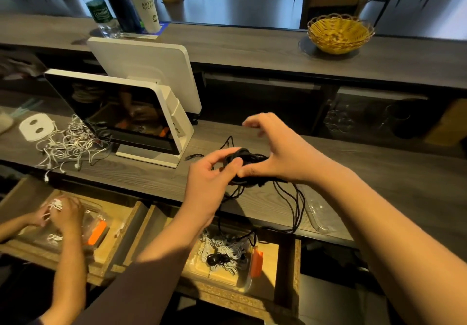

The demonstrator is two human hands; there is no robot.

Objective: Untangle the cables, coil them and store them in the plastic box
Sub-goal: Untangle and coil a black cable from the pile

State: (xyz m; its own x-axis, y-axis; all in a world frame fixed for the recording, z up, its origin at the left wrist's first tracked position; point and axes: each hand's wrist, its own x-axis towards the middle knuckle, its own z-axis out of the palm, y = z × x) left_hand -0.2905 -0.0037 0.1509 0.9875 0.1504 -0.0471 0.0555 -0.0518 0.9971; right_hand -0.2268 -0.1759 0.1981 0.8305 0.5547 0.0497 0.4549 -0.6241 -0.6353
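Note:
Over the grey counter, my left hand [211, 173] grips a partly coiled bundle of black cable [243, 159]. My right hand [275, 147] pinches the same bundle from the right with its thumb, the other fingers spread above it. Loose loops of the black cable [295, 206] hang over the counter edge toward the open drawer. In that drawer below stands the clear plastic box [246, 283] with an orange latch, holding coiled white cables [227, 251] and a small black coil [217, 259]. The box's clear lid [319, 214] lies on the counter to the right.
A tangle of white cables [68, 145] lies at the left beside a white point-of-sale screen [118, 115]. Another person's hands [59, 211] handle white cable over a second box in the left drawer. A yellow wicker basket [340, 34], a cup and bottles stand on the upper shelf.

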